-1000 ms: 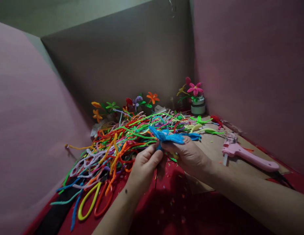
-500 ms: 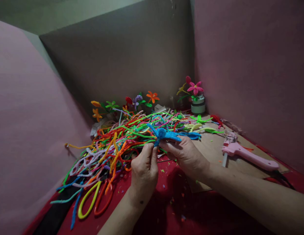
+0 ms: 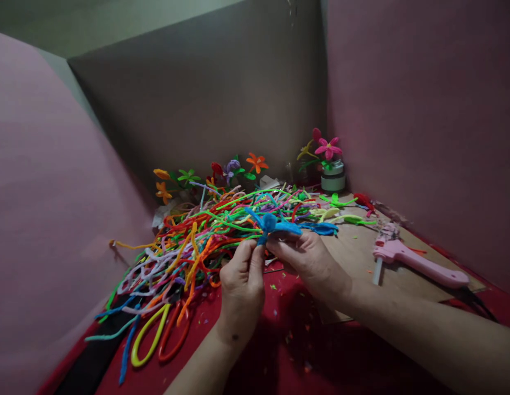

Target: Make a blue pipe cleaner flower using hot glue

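Observation:
Both my hands pinch a blue pipe-cleaner flower [image 3: 268, 222] in front of me. It has a round fuzzy centre and petals that stick out to the left and right. My left hand [image 3: 242, 280] grips its lower end between thumb and fingers. At the base of the right-hand petal, my right hand [image 3: 308, 260] is closed on it, thumb toward the centre. My fingers partly hide the underside. Just behind lies a big tangled heap of colourful pipe cleaners [image 3: 222, 219], and more blue pipe-cleaner pieces [image 3: 321, 227] rest beyond my right hand.
A pink glue gun [image 3: 419, 263] lies on a brown board [image 3: 357, 263] at the right. Finished pipe-cleaner flowers [image 3: 257, 162] stand at the back, one group by a pale green jar [image 3: 333, 178]. Fluff scraps dot the red cloth [image 3: 288, 351]. Pink walls [image 3: 423, 109] rise on both sides.
The blue flower has turned slightly, its round centre now facing me more, and its right petal has shifted a little left. Both hands keep their pinch on it.

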`<state>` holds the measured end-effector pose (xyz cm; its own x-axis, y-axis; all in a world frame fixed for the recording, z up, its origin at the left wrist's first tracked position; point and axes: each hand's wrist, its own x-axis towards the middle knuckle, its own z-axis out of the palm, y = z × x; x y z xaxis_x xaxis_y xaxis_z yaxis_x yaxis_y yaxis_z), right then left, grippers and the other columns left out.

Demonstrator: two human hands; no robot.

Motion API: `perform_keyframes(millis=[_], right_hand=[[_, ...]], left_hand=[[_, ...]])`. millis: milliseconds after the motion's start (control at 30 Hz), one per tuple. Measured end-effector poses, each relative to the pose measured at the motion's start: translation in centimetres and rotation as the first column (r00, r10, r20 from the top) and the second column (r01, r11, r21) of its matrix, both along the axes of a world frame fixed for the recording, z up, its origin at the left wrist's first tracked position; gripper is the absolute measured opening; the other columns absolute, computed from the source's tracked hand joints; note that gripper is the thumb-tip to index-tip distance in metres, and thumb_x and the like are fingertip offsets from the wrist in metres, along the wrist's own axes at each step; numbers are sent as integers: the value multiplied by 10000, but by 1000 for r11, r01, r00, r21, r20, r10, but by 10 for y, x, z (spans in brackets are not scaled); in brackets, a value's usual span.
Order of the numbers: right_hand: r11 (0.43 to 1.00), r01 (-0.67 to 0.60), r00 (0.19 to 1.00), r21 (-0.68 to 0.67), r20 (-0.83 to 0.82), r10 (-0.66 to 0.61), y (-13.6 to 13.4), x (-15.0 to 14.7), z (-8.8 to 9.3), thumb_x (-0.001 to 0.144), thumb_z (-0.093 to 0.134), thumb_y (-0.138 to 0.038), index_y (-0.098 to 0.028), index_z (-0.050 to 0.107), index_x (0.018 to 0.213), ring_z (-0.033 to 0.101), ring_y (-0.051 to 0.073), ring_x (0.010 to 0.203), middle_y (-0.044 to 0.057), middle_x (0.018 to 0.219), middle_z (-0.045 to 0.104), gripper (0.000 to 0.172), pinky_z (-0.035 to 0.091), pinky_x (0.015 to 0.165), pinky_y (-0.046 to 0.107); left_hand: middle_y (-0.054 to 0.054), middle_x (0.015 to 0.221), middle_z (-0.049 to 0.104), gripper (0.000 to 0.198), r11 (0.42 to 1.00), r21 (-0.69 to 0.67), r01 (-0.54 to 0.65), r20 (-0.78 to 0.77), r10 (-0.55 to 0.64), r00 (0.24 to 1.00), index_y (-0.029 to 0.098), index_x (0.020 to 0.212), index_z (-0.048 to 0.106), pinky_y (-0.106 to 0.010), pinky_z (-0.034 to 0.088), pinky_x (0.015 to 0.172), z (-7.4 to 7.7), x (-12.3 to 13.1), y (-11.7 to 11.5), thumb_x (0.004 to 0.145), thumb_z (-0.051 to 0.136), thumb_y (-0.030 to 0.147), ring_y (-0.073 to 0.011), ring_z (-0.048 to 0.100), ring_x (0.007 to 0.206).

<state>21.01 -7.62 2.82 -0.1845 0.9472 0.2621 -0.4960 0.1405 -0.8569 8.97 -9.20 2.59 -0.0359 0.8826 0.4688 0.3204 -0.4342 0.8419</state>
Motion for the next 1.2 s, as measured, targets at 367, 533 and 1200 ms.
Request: perform_keyframes(millis=[367, 533, 1200], right_hand=[[993, -6, 992, -118, -129, -9, -1, -5, -3, 660, 701, -319, -228, 674, 725, 365, 74, 483, -36, 589, 549, 116, 303, 461, 224], [997, 46, 982, -55, -182, -56, -1, -4, -2, 644, 721, -335, -244, 693, 718, 484, 119, 622, -6, 682, 617, 121, 399, 597, 259], [980, -155, 981, -125, -133, 138, 6, -3, -10, 666, 692, -367, -161, 607, 593, 378, 51, 415, -38, 507, 528, 235, 235, 394, 197]], left_hand=[[14, 659, 556, 90, 956, 275, -102, -272, 179, 945, 210, 792, 612, -202, 348, 605, -6, -8, 10, 790, 526, 180, -112, 485, 570], [29, 608, 508, 89, 976, 209, -57, -172, 95, 981, 214, 762, 615, -198, 343, 576, -4, -2, 8, 787, 534, 189, -104, 426, 525], [119, 452, 264, 161, 460, -204, 864, 817, -406, 410, 158, 770, 510, -113, 216, 245, -2, -12, 13, 851, 474, 293, -1, 71, 267]])
